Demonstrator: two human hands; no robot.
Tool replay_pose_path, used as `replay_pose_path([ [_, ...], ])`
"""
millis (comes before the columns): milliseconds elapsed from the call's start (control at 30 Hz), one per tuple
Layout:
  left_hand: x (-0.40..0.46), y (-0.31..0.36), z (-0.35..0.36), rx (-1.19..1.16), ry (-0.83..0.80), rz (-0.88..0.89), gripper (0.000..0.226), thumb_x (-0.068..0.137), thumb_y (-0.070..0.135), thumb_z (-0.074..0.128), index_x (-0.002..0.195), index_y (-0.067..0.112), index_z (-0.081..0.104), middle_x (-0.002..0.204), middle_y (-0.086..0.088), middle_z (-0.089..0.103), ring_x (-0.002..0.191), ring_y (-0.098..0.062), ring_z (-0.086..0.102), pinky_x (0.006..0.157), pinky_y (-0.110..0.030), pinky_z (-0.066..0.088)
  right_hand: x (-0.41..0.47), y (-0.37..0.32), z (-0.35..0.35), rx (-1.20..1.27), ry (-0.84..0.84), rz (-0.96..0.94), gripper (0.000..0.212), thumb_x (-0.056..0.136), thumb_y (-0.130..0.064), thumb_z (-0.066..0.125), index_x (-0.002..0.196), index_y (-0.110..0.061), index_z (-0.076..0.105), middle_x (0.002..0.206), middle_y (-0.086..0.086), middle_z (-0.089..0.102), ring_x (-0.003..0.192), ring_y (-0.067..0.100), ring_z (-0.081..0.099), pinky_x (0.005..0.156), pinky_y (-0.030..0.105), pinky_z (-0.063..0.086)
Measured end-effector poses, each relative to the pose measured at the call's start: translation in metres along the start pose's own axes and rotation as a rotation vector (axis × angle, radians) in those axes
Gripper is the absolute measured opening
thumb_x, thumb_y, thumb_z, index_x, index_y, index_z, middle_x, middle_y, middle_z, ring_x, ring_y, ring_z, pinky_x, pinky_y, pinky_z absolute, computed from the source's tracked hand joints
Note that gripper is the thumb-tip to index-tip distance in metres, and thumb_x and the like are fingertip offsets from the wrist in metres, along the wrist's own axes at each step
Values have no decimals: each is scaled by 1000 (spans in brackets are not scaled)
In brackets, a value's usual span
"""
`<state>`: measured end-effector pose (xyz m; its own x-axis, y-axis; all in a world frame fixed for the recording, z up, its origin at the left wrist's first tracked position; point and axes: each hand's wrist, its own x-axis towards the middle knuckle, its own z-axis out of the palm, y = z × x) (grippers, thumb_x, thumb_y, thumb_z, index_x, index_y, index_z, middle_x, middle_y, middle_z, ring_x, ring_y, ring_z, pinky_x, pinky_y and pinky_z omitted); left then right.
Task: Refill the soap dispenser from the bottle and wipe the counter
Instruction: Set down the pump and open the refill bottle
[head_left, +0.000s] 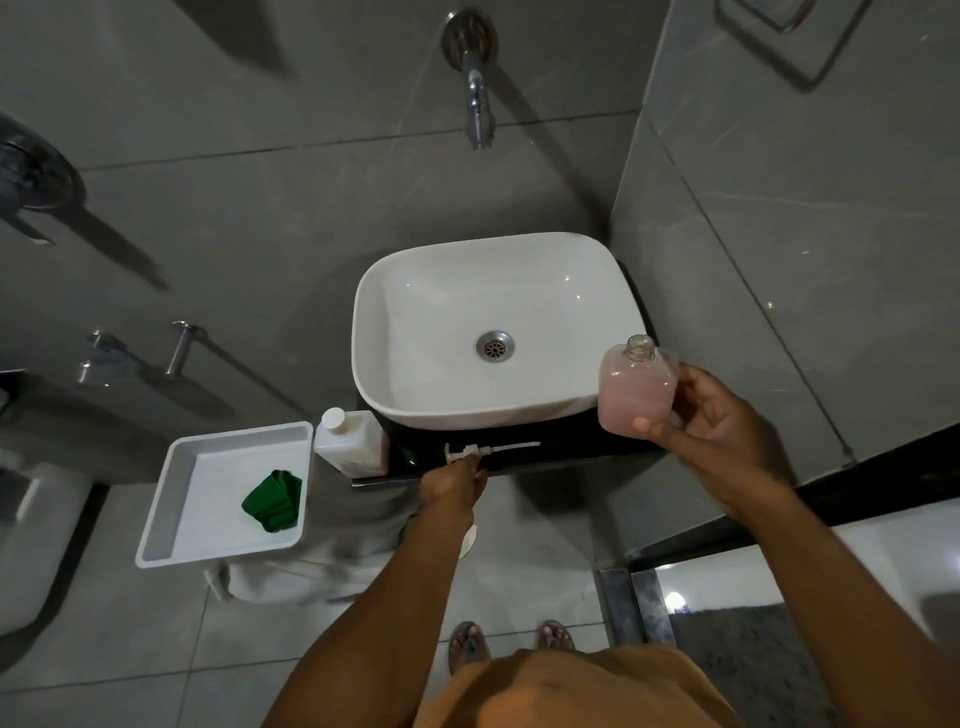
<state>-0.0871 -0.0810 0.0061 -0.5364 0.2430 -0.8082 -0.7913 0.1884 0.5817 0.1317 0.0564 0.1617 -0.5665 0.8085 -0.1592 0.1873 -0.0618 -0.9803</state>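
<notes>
My right hand (717, 426) holds a clear soap dispenser bottle (636, 389) with pink liquid, its neck open and no pump on it, above the counter's right end. The white pump head with its long tube (491, 449) lies on the black counter (566, 441) in front of the sink. My left hand (454, 480) has its fingers on the pump's head end. A white refill bottle (350, 441) with a white cap stands at the counter's left end. A folded green cloth (272, 501) lies in a white tray (171, 499) to the left.
A white basin (415, 312) with a metal drain fills most of the counter. A chrome tap (478, 104) juts from the grey tiled wall above it. A toilet edge shows at far left. My feet in sandals stand on the tiled floor below.
</notes>
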Motion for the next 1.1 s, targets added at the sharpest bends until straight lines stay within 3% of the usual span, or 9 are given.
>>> replay_pose_path([
  [100, -20, -5, 15, 287, 34, 354, 14, 86, -1, 76, 83, 5, 64, 87, -14, 69, 83, -28, 65, 99, -50, 56, -3, 3, -2, 1, 14, 2, 66, 81, 24, 67, 140, 2, 48, 130, 12, 62, 107, 10, 65, 82, 10, 55],
  [167, -40, -1, 26, 519, -50, 610, 16, 81, 8, 83, 88, 18, 73, 84, -1, 77, 80, -17, 74, 90, -42, 62, -4, 6, -3, 3, 13, 14, 67, 81, 24, 66, 142, 6, 46, 135, 18, 60, 116, 21, 60, 82, 11, 55],
  [233, -60, 9, 39, 552, -310, 729, 32, 77, 12, 87, 102, 27, 74, 97, 7, 79, 92, -7, 75, 89, -29, 61, -3, 12, -3, 10, 8, 26, 66, 82, 25, 65, 142, 8, 45, 139, 22, 57, 121, 27, 58, 82, 10, 55],
  [333, -75, 24, 65, 657, -722, 754, 67, 71, 14, 91, 133, 23, 65, 127, 6, 72, 117, -10, 69, 97, -26, 57, 1, 26, -3, -22, 13, 26, 66, 81, 21, 71, 141, 6, 48, 136, 19, 60, 111, 10, 67, 77, 9, 54],
  [400, -75, 27, 78, 694, -797, 812, 69, 71, 14, 92, 134, 20, 64, 126, 4, 73, 116, -13, 70, 98, -31, 58, 7, 39, -2, -50, -2, 26, 67, 79, 15, 76, 141, 0, 52, 133, 14, 64, 106, -1, 68, 81, 11, 55],
  [533, -60, 18, 89, 660, -773, 797, 62, 73, 8, 91, 129, 14, 67, 119, 0, 77, 111, -15, 73, 95, -31, 58, 21, 76, 3, -20, 58, 44, 66, 80, 8, 79, 136, -19, 58, 130, 7, 67, 124, 23, 63, 100, 29, 54],
  [633, -50, -1, 98, 641, -733, 805, 53, 75, 6, 89, 123, 15, 69, 114, 1, 78, 106, -12, 74, 89, -24, 57, 27, 107, 10, -141, 195, 64, 62, 81, -2, 82, 137, -21, 62, 125, 5, 70, 116, 22, 67, 91, 19, 55],
  [800, -29, -40, 118, 699, -606, 861, 45, 82, 0, 81, 124, 12, 70, 117, -3, 77, 111, -16, 72, 97, -46, 58, 36, 145, 12, -238, 362, 211, 50, 85, -5, 77, 130, -25, 67, 102, 1, 74, 95, 21, 69, 90, 35, 59],
  [1100, -6, -77, 145, 725, -402, 774, 46, 86, -4, 70, 131, 9, 68, 122, -9, 75, 116, -22, 70, 103, -44, 55, 53, 177, 8, -294, 420, 153, 45, 92, 4, 63, 133, -16, 66, 114, -2, 71, 108, 21, 69, 99, 39, 56],
])
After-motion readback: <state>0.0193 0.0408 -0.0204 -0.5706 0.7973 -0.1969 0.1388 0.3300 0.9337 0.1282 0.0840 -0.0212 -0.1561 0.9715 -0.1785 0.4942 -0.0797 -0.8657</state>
